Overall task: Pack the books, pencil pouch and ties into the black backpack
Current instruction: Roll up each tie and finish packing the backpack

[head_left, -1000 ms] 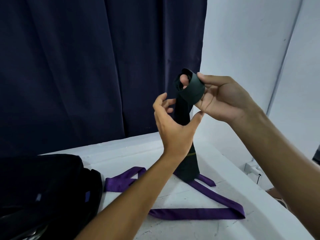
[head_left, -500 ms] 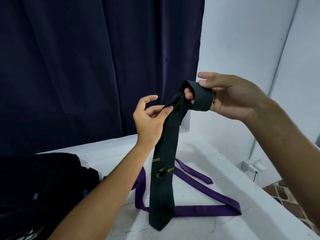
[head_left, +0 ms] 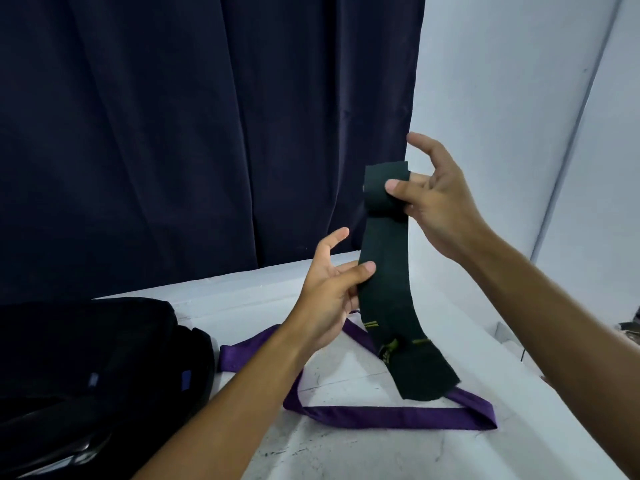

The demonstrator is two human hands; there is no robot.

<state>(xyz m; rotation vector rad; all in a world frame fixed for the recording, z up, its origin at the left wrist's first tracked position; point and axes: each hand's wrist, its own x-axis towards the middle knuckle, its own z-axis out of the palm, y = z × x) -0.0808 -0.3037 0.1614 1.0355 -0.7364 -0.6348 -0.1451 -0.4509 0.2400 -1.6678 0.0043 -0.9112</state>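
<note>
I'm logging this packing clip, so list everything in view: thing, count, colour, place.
green tie: 1, dark green with yellow stripes, held up over the table, top end rolled, wide end hanging
purple tie: 1, purple, lying loose on the table under the green tie
backpack: 1, black, on the table at the left
table: 1, white, across the foreground
curtain: 1, dark navy, behind the table
wall: 1, white, at the right
left hand: 1, pinches the tie's hanging part
right hand: 1, pinches the rolled top

Dark green tie between both hands
</note>
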